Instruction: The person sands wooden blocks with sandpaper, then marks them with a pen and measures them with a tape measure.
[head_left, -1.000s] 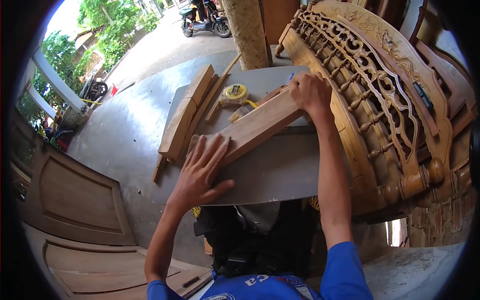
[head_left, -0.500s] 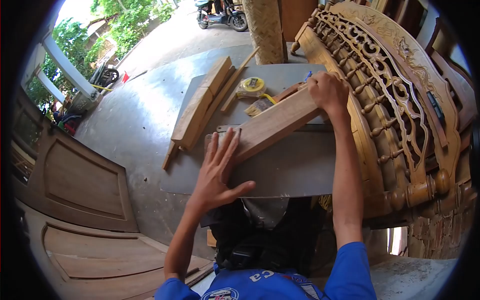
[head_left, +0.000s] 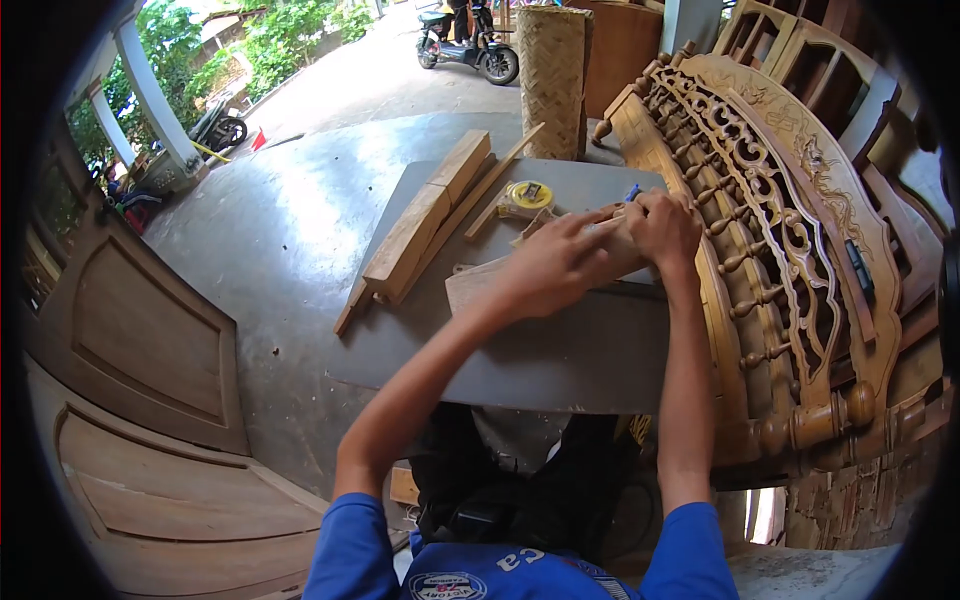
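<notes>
A wooden block (head_left: 478, 286) lies slantwise across the grey tabletop (head_left: 520, 375), its left end in sight and much of the rest under my hands. My right hand (head_left: 664, 232) is closed around its far right end, knuckles up. Across the block's upper face reaches my left hand (head_left: 562, 262), its fingers stretched toward my right hand. Just behind the block sits a yellow tape measure (head_left: 530, 195). A small blue-tipped object (head_left: 633, 192) shows beside my right hand; most of it is hidden.
Two thicker wooden pieces (head_left: 425, 220) and a thin strip (head_left: 505, 180) lie at the table's left and back. A carved wooden bed panel (head_left: 760, 210) leans close on the right. Wooden door panels (head_left: 150, 340) stand at the left. A scooter (head_left: 465, 45) is parked beyond.
My left hand has moved right along the block, from its left end toward my right hand. The right hand still grips the far end. The view has shifted slightly.
</notes>
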